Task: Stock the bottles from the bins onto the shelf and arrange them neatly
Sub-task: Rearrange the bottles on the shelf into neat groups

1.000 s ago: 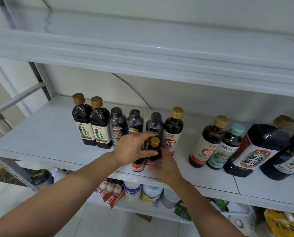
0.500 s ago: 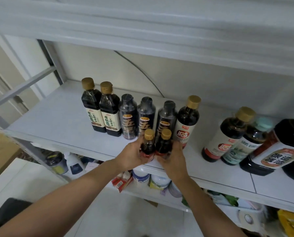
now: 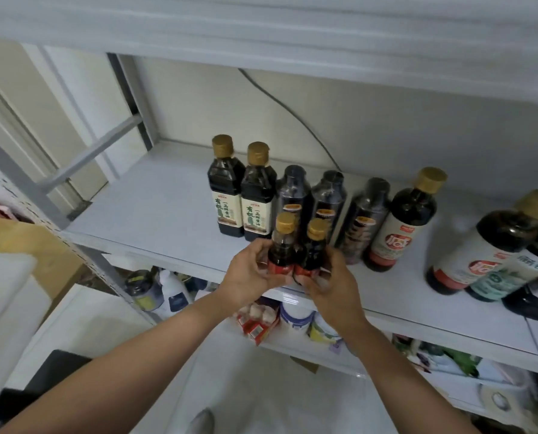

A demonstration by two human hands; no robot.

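Small bottles: the left small bottle point(image 3: 282, 245) and the right small bottle point(image 3: 314, 250) are showing gold caps, clear necks, dark liquid and red labels low on the body. They are standing upright, side by side and touching.
Place: both are sitting at the front edge of the shelf point(image 3: 155, 211), just in front of the back row. The hands are hiding their bases, so I cannot tell whether they are touching the shelf.
Left hand: the left hand point(image 3: 247, 277) is gripping the left small bottle, its fingers point(image 3: 259, 255) curling round the label from the outer side.
Right hand: the right hand point(image 3: 335, 285) is gripping the right small bottle, its fingers point(image 3: 335, 261) clamping on the label from the opposite outer side.
Within the grips: only the lower halves are lying inside the fingers, while caps and necks are rising clear above both hands.
Back row: two cream-label bottles point(image 3: 228, 195), three dark-wrapped bottles point(image 3: 293, 189) and a red-and-white-label bottle point(image 3: 400, 227) are standing in a line toward the back edge.
Right end: larger bottles point(image 3: 480, 245) are crowding together there.
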